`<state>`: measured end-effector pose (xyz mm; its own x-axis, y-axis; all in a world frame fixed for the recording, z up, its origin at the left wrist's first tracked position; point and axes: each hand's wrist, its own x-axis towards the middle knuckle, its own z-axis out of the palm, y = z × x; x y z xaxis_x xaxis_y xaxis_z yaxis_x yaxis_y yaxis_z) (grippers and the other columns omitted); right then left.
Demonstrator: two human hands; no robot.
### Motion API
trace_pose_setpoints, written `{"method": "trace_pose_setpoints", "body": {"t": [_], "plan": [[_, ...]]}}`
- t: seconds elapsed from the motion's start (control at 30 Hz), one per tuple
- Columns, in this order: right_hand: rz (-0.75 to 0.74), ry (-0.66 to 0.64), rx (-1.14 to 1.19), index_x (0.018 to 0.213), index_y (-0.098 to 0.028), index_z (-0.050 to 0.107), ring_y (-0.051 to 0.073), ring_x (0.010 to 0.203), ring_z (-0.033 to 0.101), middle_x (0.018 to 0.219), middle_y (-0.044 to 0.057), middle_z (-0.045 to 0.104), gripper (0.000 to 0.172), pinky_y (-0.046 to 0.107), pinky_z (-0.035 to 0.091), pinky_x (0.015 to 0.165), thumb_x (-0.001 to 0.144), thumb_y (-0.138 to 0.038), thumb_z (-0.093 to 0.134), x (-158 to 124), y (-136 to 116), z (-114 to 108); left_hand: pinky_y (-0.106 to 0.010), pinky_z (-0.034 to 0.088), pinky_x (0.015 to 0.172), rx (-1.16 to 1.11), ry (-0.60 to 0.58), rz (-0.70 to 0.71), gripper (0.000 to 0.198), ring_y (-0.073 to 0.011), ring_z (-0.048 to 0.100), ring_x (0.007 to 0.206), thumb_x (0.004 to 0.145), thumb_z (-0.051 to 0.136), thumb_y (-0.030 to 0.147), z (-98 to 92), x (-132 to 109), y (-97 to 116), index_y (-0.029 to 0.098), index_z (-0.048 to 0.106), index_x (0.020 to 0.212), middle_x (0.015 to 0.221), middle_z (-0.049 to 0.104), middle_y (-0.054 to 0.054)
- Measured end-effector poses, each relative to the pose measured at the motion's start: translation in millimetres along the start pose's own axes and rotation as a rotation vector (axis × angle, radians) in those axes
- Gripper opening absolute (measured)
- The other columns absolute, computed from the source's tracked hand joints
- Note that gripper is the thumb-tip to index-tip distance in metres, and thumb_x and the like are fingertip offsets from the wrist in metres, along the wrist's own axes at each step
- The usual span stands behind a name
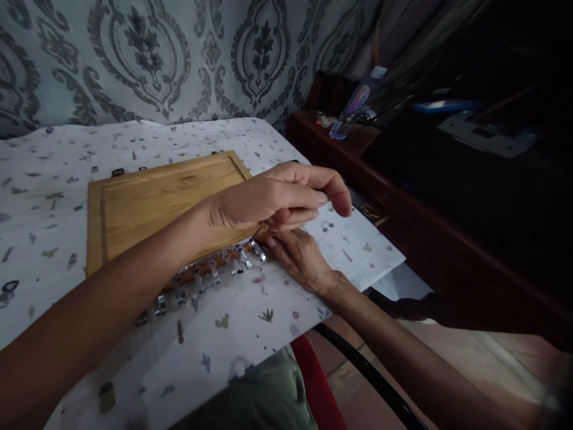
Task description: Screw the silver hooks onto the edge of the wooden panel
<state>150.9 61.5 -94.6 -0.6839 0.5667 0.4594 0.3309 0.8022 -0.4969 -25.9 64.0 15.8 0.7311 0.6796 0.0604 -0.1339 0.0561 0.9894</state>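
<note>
A wooden panel (170,200) with a raised frame lies on a patterned white cloth. Along its near edge runs a row of shiny metal clips (215,272), loop-shaped, set on a brown strip. My left hand (282,197) hovers above the right end of that row, fingers curled, its forefinger arched outwards. Below its palm a thin metal tip (256,232) shows; what it belongs to is hidden. My right hand (299,254) rests on the cloth beside the last clip. Its fingers are drawn together at the panel's corner, and their tips are covered by my left hand.
The cloth-covered table (353,245) ends at a corner on the right. Beyond stands a dark wooden cabinet (331,140) with a clear bottle (356,104) on it. A patterned curtain (210,60) hangs behind. A black curved bar (358,364) passes below the table edge.
</note>
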Motion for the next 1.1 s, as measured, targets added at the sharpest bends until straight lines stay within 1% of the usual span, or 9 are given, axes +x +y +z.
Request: {"method": "trace_pose_setpoints", "body": {"t": [0.1, 0.2, 0.33, 0.43, 0.53, 0.63, 0.8, 0.87, 1.1], "plan": [[-0.017, 0.004, 0.019, 0.098, -0.021, 0.060, 0.021, 0.089, 0.065, 0.093, 0.008, 0.066, 0.026, 0.036, 0.055, 0.082, 0.110, -0.031, 0.039, 1, -1, -1, -0.018, 0.028, 0.043, 0.037, 0.192, 0.043, 0.025, -0.0060, 0.031, 0.042, 0.095, 0.047, 0.006, -0.9, 1, -2, 0.016, 0.066, 0.084, 0.050, 0.039, 0.006], [-0.044, 0.010, 0.023, 0.096, -0.021, 0.058, 0.019, 0.082, 0.061, 0.088, 0.006, 0.061, 0.025, 0.034, 0.054, 0.075, 0.110, -0.029, 0.039, 2, -2, 0, -0.017, 0.038, 0.048, 0.068, 0.448, 0.115, 0.021, -0.0065, 0.046, 0.050, 0.099, 0.056, 0.014, 2.2, 1, -2, 0.016, 0.061, 0.079, 0.059, 0.051, 0.003], [-0.043, 0.012, 0.040, 0.096, -0.022, 0.058, 0.018, 0.080, 0.061, 0.088, 0.005, 0.060, 0.024, 0.033, 0.053, 0.074, 0.110, -0.027, 0.039, 3, -2, 0, -0.016, 0.029, 0.046, 0.016, 0.722, 0.156, 0.029, -0.0038, 0.034, 0.046, 0.103, 0.056, 0.021, 12.6, 5, -5, 0.017, 0.053, 0.075, 0.053, 0.036, 0.008], [-0.052, 0.006, 0.035, 0.097, -0.022, 0.058, 0.018, 0.082, 0.061, 0.088, 0.005, 0.060, 0.024, 0.034, 0.053, 0.075, 0.110, -0.027, 0.039, 3, -3, -2, -0.017, 0.020, 0.044, -0.032, 0.797, 0.232, 0.034, -0.0032, 0.026, 0.045, 0.105, 0.055, 0.027, 20.8, 9, -13, 0.017, 0.052, 0.073, 0.051, 0.029, 0.009], [-0.055, 0.015, 0.020, 0.094, -0.022, 0.057, 0.018, 0.079, 0.060, 0.086, 0.004, 0.059, 0.025, 0.033, 0.053, 0.072, 0.110, -0.028, 0.039, 3, -4, -3, -0.020, 0.019, 0.042, -0.045, 0.738, 0.334, 0.040, -0.0033, 0.025, 0.044, 0.101, 0.061, 0.045, 23.9, 11, -20, 0.016, 0.054, 0.074, 0.050, 0.031, 0.009], [-0.034, 0.002, 0.033, 0.097, -0.022, 0.058, 0.019, 0.083, 0.061, 0.089, 0.006, 0.061, 0.025, 0.035, 0.055, 0.075, 0.110, -0.029, 0.039, 2, -3, -2, -0.020, 0.020, 0.041, -0.031, 0.602, 0.350, 0.048, -0.0034, 0.024, 0.042, 0.097, 0.061, 0.058, 19.3, 9, -21, 0.016, 0.057, 0.075, 0.048, 0.032, 0.009], [-0.015, 0.009, 0.019, 0.099, -0.022, 0.060, 0.020, 0.087, 0.065, 0.093, 0.007, 0.066, 0.024, 0.037, 0.057, 0.080, 0.110, -0.030, 0.041, -1, -1, -1, -0.021, 0.015, 0.040, -0.002, 0.140, 0.113, 0.043, -0.0035, 0.018, 0.038, 0.097, 0.065, 0.048, -0.1, 4, -9, 0.015, 0.062, 0.070, 0.045, 0.026, 0.009], [-0.024, 0.011, 0.003, 0.099, -0.021, 0.061, 0.020, 0.087, 0.066, 0.093, 0.007, 0.068, 0.024, 0.037, 0.057, 0.080, 0.110, -0.029, 0.041, -1, -1, 0, -0.021, 0.012, 0.040, -0.026, 0.029, 0.064, 0.036, -0.0036, 0.016, 0.039, 0.094, 0.069, 0.043, -5.8, 4, -6, 0.015, 0.064, 0.071, 0.046, 0.024, 0.010], [-0.023, 0.009, 0.004, 0.105, -0.020, 0.062, 0.020, 0.089, 0.067, 0.098, 0.009, 0.069, 0.028, 0.037, 0.057, 0.082, 0.111, -0.033, 0.038, 0, 1, 1, -0.023, 0.017, 0.040, 0.011, 0.010, 0.066, 0.036, -0.0036, 0.021, 0.038, 0.090, 0.075, 0.044, 1.6, 3, -6, 0.016, 0.064, 0.069, 0.045, 0.030, 0.009]]}}
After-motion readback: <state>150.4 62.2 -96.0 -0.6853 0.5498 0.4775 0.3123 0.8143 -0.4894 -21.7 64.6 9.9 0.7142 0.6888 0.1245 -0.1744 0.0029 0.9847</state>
